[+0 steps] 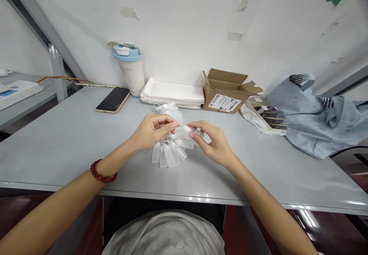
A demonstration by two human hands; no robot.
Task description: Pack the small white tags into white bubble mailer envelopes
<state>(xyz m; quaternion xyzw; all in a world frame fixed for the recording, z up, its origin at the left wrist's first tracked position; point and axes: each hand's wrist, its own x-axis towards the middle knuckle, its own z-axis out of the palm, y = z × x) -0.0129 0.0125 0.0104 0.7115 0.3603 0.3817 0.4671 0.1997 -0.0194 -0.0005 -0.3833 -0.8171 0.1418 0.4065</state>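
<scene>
In the head view, a person's right hand (214, 142) is pinching a small plastic piece (198, 133) just above a loose pile (169, 155) of similar pieces on a grey bench (71, 147), while the left hand (153, 132), fingertips pressed together, is gripping what looks like a thin strand (180, 125) beside it. A narrow pinch could be letting the strand slip, and too hard a pull could be tearing it loose; a slack right-hand hold could be sending the smooth piece into the pile, where its look-alikes would be hiding it. The piece itself is appearing slender and see-through, showing white toward the left hand, the right fingers partly covering its body.
</scene>
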